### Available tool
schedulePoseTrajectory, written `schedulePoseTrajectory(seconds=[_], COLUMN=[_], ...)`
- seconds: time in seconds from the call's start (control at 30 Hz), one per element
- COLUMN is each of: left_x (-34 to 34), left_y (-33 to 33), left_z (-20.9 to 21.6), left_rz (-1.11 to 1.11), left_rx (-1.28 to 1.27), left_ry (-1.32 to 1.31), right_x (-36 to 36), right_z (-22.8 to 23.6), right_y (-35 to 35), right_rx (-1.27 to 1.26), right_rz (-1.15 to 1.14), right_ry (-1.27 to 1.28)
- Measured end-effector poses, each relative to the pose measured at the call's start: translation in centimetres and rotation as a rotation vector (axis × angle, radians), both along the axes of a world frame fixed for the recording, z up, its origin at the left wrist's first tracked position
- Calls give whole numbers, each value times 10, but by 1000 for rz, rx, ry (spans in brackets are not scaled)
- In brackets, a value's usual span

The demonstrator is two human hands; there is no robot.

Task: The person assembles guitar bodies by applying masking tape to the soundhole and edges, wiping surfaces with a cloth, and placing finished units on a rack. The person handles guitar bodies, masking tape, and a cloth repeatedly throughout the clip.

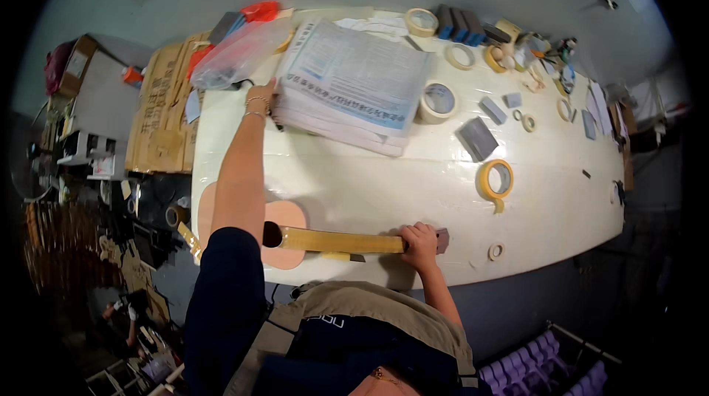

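Note:
A small unpainted guitar (288, 211) lies across the near edge of the table, its pale body on the left and its neck pointing right. Yellow tape covers the neck's fretboard. My right hand (421, 243) is closed round the neck by the headstock. My left arm reaches over the guitar's body and hides part of it. Far out on the table, my left hand (261, 94) is at the left edge of a stack of newspapers (354, 86), near a clear plastic bag (244, 56). Its fingers are too small and hidden to make out; a dark object shows beside it.
Right of the newspapers are a wide tape roll (439, 100), a grey block (477, 139) and a yellow tape roll (495, 180). A small tape roll (496, 251) lies near the front edge. Cardboard (159, 108) leans at the table's left. Blue-and-black blocks (458, 24) stand at the back.

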State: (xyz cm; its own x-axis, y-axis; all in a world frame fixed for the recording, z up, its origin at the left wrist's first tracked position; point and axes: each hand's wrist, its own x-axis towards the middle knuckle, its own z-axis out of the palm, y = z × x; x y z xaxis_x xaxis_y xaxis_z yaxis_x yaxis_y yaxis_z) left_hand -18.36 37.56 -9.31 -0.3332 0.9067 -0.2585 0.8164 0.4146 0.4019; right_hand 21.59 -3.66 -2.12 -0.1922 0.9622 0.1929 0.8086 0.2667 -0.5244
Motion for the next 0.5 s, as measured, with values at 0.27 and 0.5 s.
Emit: schedulePoseTrajectory(seconds=[0.27,0.5], left_x=[-43,-10], left_y=[54,83], left_z=[-41,-44], left_rz=[231,-221], left_rx=[-46,-42], left_ry=[-729,-388], right_x=[14,6], right_z=[-19,-42], right_y=[-3,-12], right_rx=[90,157], right_rz=[47,-44], right_ry=[83,52])
